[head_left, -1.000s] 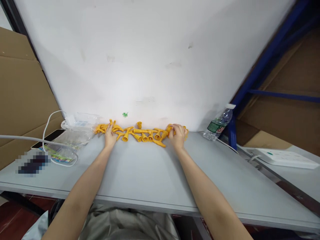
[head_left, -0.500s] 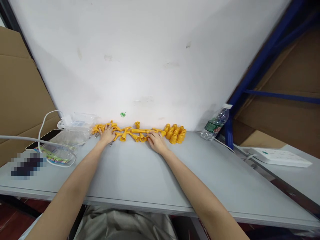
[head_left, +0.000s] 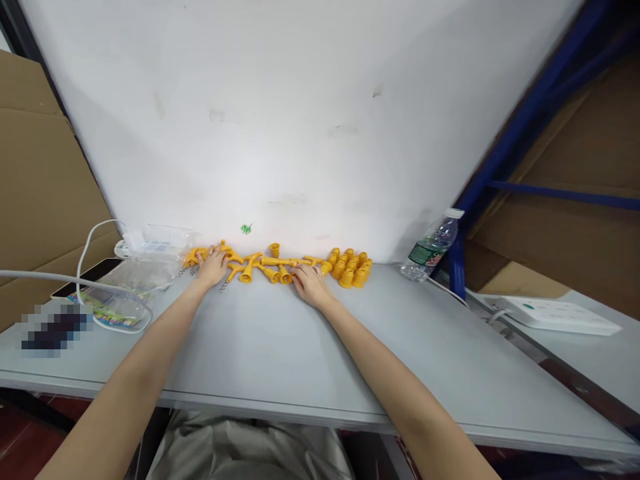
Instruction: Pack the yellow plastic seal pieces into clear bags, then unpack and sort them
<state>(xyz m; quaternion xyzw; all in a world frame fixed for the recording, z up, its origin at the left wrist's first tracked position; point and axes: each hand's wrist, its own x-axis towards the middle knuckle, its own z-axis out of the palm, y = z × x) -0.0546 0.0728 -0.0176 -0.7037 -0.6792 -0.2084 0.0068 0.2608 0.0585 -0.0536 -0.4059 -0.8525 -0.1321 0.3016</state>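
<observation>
A row of yellow corkscrews [head_left: 247, 269] with T-shaped handles and conical sheaths lies along the foot of the white wall. My left hand [head_left: 213, 268] rests on the heap of handles at the row's left end, fingers spread; bare metal spirals [head_left: 225, 285] poke out near it. Over the right part of the row lies my right hand [head_left: 313, 285], its fingers loosely bent and apart, touching yellow pieces partly hidden beneath them. Just right of it, several yellow conical sheaths [head_left: 353, 267] stand upright in a tight group. One more yellow sheath [head_left: 275, 250] stands behind the row.
A plastic water bottle [head_left: 431, 248] leans against the wall at right, near a blue metal post [head_left: 456, 263]. A white power strip [head_left: 557, 315] lies farther right. Clear plastic bags [head_left: 145, 277], a white cable [head_left: 80, 267] and a dark flat device [head_left: 85, 279] occupy the left.
My left hand has shifted very slightly on the heap, and the camera view has moved a little. The right hand and the yellow pieces look the same.
</observation>
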